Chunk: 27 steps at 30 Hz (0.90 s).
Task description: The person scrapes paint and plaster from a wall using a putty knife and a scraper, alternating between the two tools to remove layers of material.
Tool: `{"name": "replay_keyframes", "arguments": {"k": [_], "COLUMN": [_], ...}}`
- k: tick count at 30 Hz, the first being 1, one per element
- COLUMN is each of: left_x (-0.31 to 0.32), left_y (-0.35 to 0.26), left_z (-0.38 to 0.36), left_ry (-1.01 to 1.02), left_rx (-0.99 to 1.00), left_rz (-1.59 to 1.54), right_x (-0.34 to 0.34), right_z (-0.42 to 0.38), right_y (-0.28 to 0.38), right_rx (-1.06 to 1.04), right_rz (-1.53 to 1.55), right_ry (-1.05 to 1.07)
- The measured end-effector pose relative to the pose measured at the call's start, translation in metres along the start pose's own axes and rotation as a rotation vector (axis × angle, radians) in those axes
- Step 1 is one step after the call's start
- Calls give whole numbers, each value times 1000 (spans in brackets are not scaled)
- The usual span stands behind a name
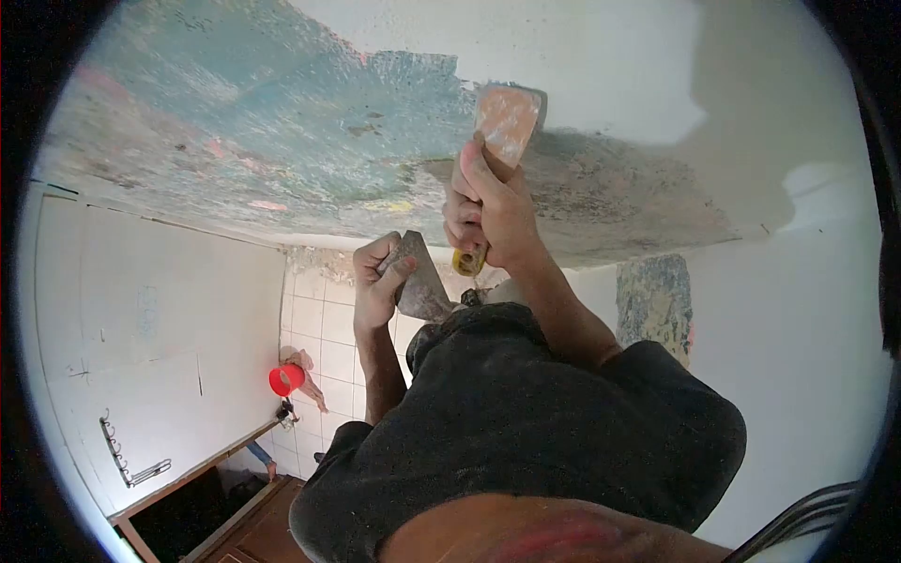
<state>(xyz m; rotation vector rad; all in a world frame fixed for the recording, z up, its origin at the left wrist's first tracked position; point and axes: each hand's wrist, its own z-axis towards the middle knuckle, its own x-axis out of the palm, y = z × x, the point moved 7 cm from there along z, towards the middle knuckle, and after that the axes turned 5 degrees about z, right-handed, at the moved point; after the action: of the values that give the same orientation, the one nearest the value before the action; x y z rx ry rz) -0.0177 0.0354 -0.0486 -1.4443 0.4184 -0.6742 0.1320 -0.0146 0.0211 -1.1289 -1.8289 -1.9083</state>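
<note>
My right hand [497, 206] is wrapped round the handle of a putty knife [508, 122]. Its wide blade is smeared with white and lies close against the wall, and a yellow handle end shows below the fist. Lower and to the left, my left hand [380, 272] grips a grey, tapering flat plate [419, 281], its thumb across the face. Whether the plate has a handle is hidden. The wall [310, 113] in front has worn blue-green paint, with smooth white coating [601, 56] above and to the right of the blade.
A red bucket [286, 379] stands on the white tiled floor [338, 324] at lower left. A white wall [141, 310] with a dark hook rack [114, 452] is on the left, beside a doorway where part of another person's leg [260, 454] shows. Dark cables [798, 516] hang at lower right.
</note>
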Motion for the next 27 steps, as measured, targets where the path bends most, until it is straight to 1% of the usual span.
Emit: {"name": "replay_keyframes", "arguments": {"k": [2,3,7,10,13,15,19,22,24,25,26,27], "left_x": [1,3,8,11,11,16,19,18,19,19,18,16], "left_y": [4,1,-4,0,-3,-2,-7,0,-9,-10,-7,-6], "left_z": [-3,-5,-2,-5,0,-8,-8,-14,-13,-10,-11,-11], "left_ry": [21,23,22,48,46,59,72,79,86,67,45,22], "left_rx": [-62,-58,-27,-30,-10,-34,-31,-64,-37,-29,-29,-28], "left_rz": [28,19,12,12,6,13,22,25,92,59,26,-3], "right_x": [-7,-7,4,-10,-6,-11,-6,-1,1,-1,-5,-4], "right_z": [4,6,-3,5,-2,2,-1,11,-2,-4,-1,0], "right_y": [-6,-8,-1,-9,3,0,3,30,9,0,-15,-12], "right_rx": [-13,-20,81,27,42,17,-18,-107,-25,12,82,80], "right_rz": [5,8,90,-6,-3,-21,-2,33,43,36,71,59], "right_ry": [-8,-4,56,24,7,8,63,187,49,-15,46,64]}}
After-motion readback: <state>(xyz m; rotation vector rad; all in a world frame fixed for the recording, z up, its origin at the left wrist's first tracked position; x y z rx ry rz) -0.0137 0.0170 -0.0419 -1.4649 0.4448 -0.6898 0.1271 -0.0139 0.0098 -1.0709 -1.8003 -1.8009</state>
